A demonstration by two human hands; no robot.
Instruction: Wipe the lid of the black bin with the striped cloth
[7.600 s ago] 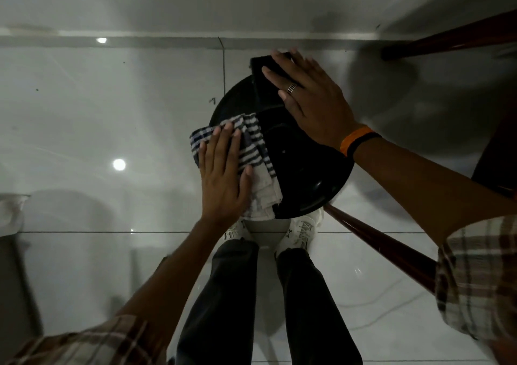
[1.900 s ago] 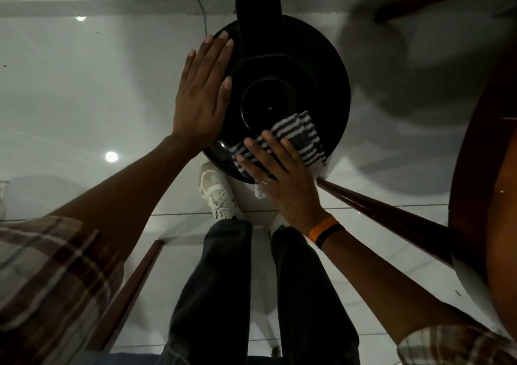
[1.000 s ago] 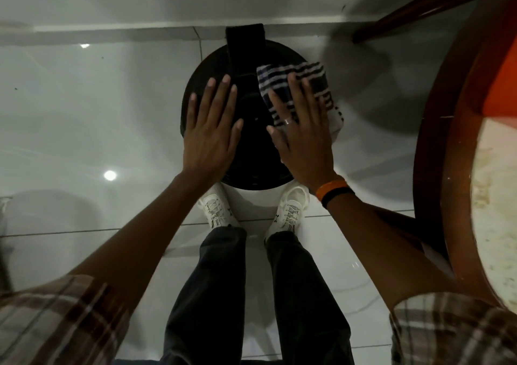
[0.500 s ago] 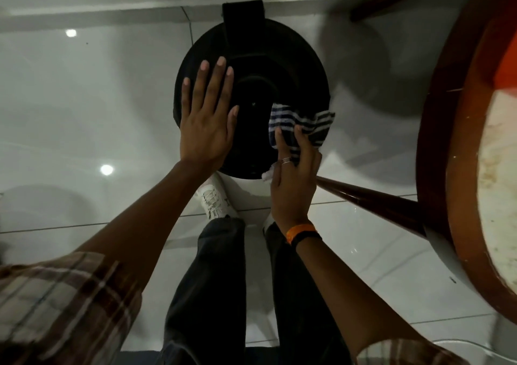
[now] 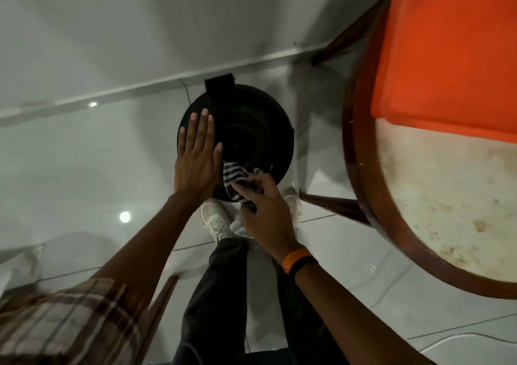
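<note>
Where our legs stand nearest the camera, we log the right hand [image 5: 265,213] — fingers closed, pinching the bunched striped cloth [image 5: 234,178] at the near edge of the lid [image 5: 260,129]. Our left hand [image 5: 197,156] lies flat, fingers spread, on the lid's left side. The black bin [image 5: 282,169] stands against the wall — round table [image 5: 419,197] to its right.

The lid [image 5: 260,129] is glossy black. The cloth [image 5: 234,175] on it is striped dark and white. Beside the lid, the bench [image 5: 361,152] has a red-brown rim; an orange sheet [image 5: 447,51] covers its mottled cream top.
</note>
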